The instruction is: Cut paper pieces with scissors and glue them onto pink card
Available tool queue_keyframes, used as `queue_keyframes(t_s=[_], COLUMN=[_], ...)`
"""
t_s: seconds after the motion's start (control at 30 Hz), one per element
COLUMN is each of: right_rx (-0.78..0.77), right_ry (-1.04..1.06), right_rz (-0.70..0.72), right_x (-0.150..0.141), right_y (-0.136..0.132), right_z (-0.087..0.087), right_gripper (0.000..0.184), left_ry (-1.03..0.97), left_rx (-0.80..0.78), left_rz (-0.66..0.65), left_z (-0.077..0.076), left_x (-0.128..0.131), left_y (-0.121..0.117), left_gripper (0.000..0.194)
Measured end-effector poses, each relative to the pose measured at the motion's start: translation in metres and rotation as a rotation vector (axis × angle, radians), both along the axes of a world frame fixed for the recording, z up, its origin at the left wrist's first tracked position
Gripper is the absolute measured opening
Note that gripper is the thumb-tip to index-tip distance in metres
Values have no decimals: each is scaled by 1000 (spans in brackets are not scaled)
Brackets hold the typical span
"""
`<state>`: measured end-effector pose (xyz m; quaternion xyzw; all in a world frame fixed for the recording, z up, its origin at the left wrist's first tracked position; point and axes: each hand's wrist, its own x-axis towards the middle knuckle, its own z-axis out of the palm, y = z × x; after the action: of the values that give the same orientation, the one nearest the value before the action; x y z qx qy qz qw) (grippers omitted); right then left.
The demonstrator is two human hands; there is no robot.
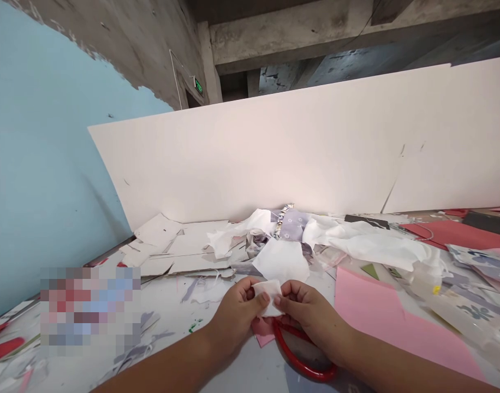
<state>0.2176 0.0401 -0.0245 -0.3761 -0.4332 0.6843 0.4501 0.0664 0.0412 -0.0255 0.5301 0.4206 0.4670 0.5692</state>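
- White folded scrap of cloth or tissue [268, 297] is being held in the air between both hands, just above the table; its exact material cannot be told from this view.
- Left hand [233, 319] is closing its thumb and fingers on the scrap's left side.
- Right hand [311, 316] is pinching the right side, and the opposed grips appear to be keeping the scrap spread and clear of the clutter.
- Red-handled scissors [303, 352] are lying beneath the right hand, with their blades hidden.
- Pale pink paper sheet [397, 322] is lying flat to the right, near crumpled white fabric [364, 243] heaped before an upright white board [274, 142].
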Motion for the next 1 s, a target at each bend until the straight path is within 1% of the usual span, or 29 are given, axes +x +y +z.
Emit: queue_keyframes(t_s=[0.17,0.27,0.43,0.5,0.6,0.67,0.7,0.8,0.9,1.0], right_rx=[-2,-5,14,54,176,245,252,215,180,88], right_ry=[-1,-18,-100,-168,-288,-326,-321,-238,-164,-107], right_rz=[-50,-94,-94,-83,-48,-30,-21,15,49,5], right_x=[0,1,0,1,1,2,3,2,1,0], right_y=[-4,-3,-2,-2,-3,-3,-3,-3,-3,-5], right_z=[3,2,1,0,-3,-6,-8,-11,-8,-1], right_gripper=[28,28,33,32,29,26,25,24,24,22], left_ry=[44,38,54,108,206,228,225,206,211,225], left_rx=[-31,-33,-48,-15,62,67,64,84,124,135], left_rz=[-110,-130,-177,-142,-73,-45,-33,23,105,123], left_z=[-4,-5,1,6,13,15,16,15,15,16], left_x=[0,-2,-6,-8,-10,-10,-10,-10,-12,-12], left_y=[1,2,2,1,2,3,3,5,7,8], left_gripper=[26,24,28,27,23,22,21,21,22,23])
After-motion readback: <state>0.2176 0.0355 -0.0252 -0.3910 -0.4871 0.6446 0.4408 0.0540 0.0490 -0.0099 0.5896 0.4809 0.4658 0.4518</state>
